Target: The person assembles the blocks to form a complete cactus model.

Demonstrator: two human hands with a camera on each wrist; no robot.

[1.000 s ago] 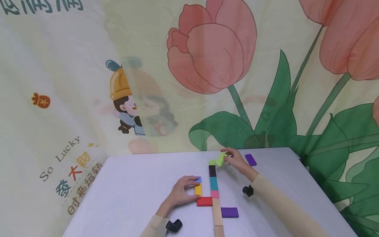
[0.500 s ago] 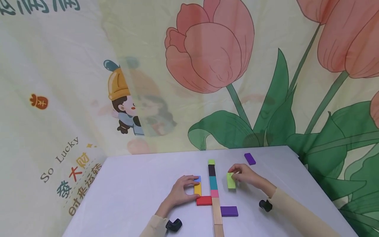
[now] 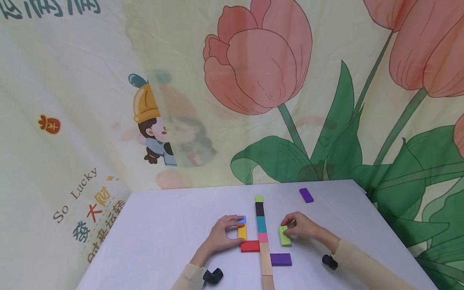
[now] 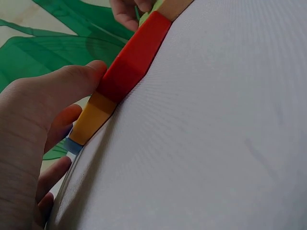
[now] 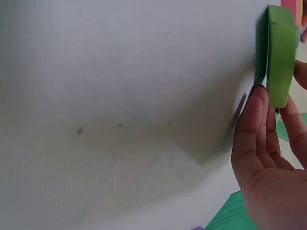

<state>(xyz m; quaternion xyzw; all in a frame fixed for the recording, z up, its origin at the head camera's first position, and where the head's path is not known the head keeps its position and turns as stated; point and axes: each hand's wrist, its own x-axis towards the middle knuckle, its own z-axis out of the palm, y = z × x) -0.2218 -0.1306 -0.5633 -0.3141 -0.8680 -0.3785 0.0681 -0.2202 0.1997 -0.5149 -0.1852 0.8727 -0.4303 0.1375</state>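
Observation:
My left hand (image 3: 224,233) curves around the yellow block (image 3: 242,232) and the blue block (image 3: 242,219) at its far end. In the left wrist view, the thumb touches where the yellow block meets the red block (image 4: 136,52). My right hand (image 3: 303,227) pinches a light green block (image 3: 285,237) to the right of the row; in the right wrist view the green block (image 5: 280,62) extends beyond the fingertips. Whether it touches the table is unclear. The central row joins a small green block (image 3: 259,198), black block (image 3: 259,208), teal block (image 3: 261,224), pink block (image 3: 263,237) and wooden blocks (image 3: 266,257).
A purple block (image 3: 280,259) lies against the right side of the wooden blocks. Another purple block (image 3: 306,195) lies at the back right of the white table (image 3: 159,233). A printed cloth (image 3: 188,80) hangs behind the table.
My right hand has carried the light green block from beside the row's far end toward me and rightward, then lower. The left hand has stayed at the yellow and blue blocks.

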